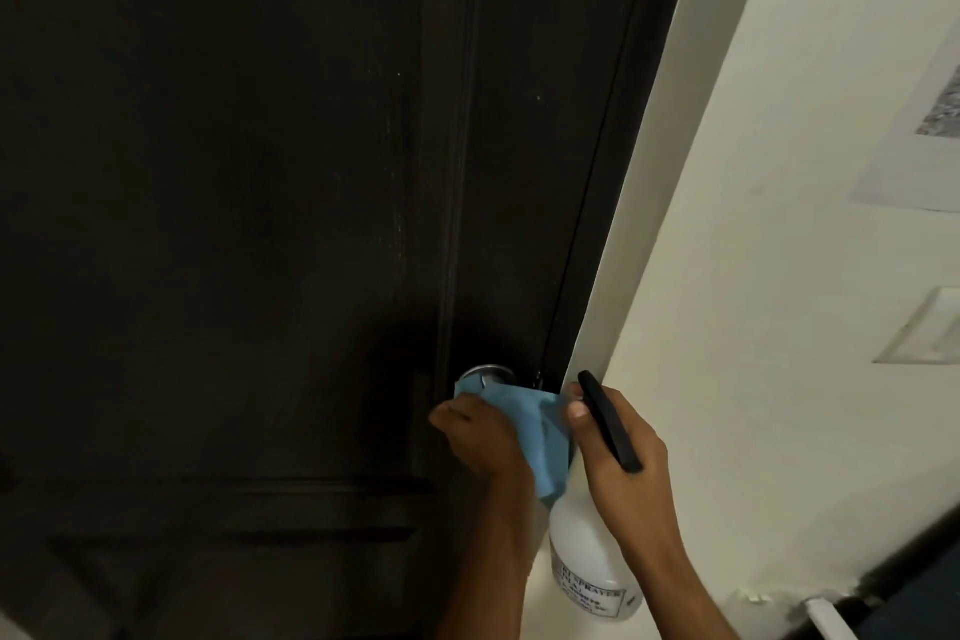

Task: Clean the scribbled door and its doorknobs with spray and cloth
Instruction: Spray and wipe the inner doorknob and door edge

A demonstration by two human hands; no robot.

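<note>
A dark brown panelled door (260, 172) fills most of the view, with faint pale streaks near its middle. Low on its right side sits a round silver doorknob (485, 374), half covered by a blue cloth (524, 424). My left hand (480, 437) presses that cloth against the knob. Just to the right, my right hand (618, 452) grips a white spray bottle (587, 566) by its black trigger head (608, 421), with the bottle hanging below the hand. The knob's lower part is hidden by the cloth.
A cream wall (753, 276) runs along the door's right edge. On it are a pale switch plate (924, 327) and a sheet of paper (924, 130) at the far right. A dark skirting edge (893, 572) shows at the bottom right.
</note>
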